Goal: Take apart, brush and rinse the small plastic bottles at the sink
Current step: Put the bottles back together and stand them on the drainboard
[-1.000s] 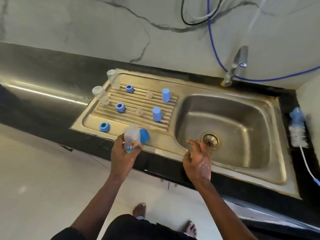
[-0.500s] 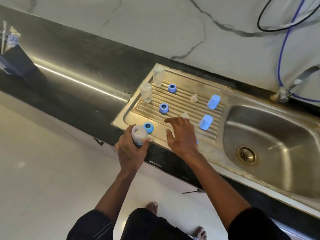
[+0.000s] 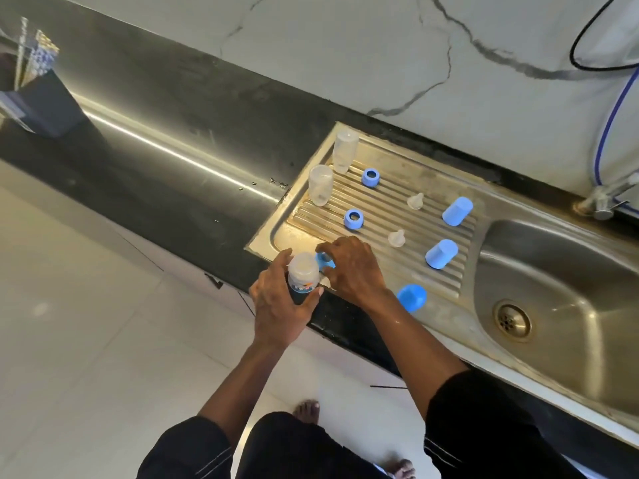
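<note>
In the upper left of the frame a dark square holder [image 3: 41, 102] with utensils stands on the polished black counter [image 3: 179, 133]. Lower centre, the left hand [image 3: 276, 305] grips a small clear plastic bottle [image 3: 303, 271] upright, fingers wrapped round its lower half, just in front of the counter's edge. The blue printed band around the bottle is too blurred to read. Above it, at the left end of the ribbed stainless steel drainboard [image 3: 390, 198], two more clear plastic bottles [image 3: 320, 184] stand on end, one behind the other. The right hand [image 3: 352, 267] lies just beside the held bottle, its fingers curled down around a blue plastic screw ring [image 3: 325, 262] at the drainboard's near left corner. A small whitish piece [image 3: 325, 281] shows between the hands, too hidden to identify. Two further blue screw rings [image 3: 353, 219] lie on the ribs, then two clear soft teats [image 3: 396, 237]. A blue domed cap [image 3: 411, 297] sits at the near edge by the right wrist, and two light blue tapered caps [image 3: 441, 254] stand beyond it. Right of these is the steel sink basin [image 3: 560, 271] with its round drain [image 3: 511, 319]. At the right edge are a metal tap [image 3: 605, 202], a blue hose [image 3: 608, 122] and a black cable [image 3: 587, 60] against the white marbled wall [image 3: 345, 46]
</note>
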